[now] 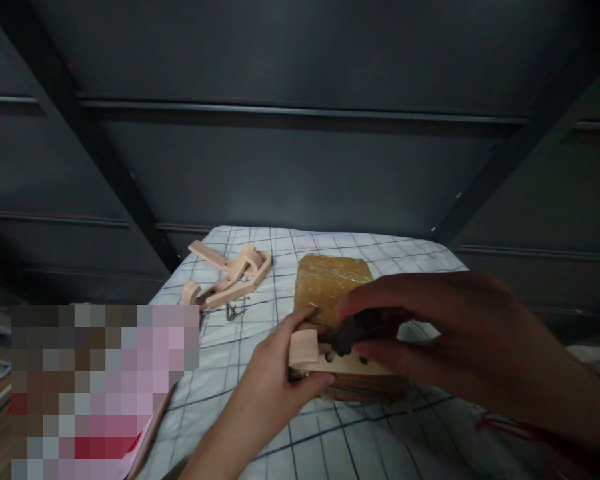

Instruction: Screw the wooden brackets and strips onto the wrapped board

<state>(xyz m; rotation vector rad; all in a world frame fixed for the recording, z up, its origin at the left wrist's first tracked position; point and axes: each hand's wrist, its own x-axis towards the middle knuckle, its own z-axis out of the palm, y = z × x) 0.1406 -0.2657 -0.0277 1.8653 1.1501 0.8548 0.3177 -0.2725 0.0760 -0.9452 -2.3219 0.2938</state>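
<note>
My left hand (pixel 275 370) grips the left end of a pale wooden piece (pixel 347 361) with a raised block at that end and dark round holes along its face. The piece lies against a wooden block wrapped in clear film (pixel 330 273). My right hand (pixel 430 327) is closed on the dark handle of a short screwdriver (pixel 357 330). Its tip meets one of the holes in the pale piece; whether a screw sits under it I cannot tell. The right fingers hide part of the handle and the far end of the piece.
Several loose pale wooden parts (pixel 237 273) lie on the checked cloth (pixel 240 407) at the left. Beside them is a small heap of metal screws (pixel 235 311). A dark panelled wall (pixel 300 173) rises behind the table. At the lower left a person (pixel 150 367) is pixelated.
</note>
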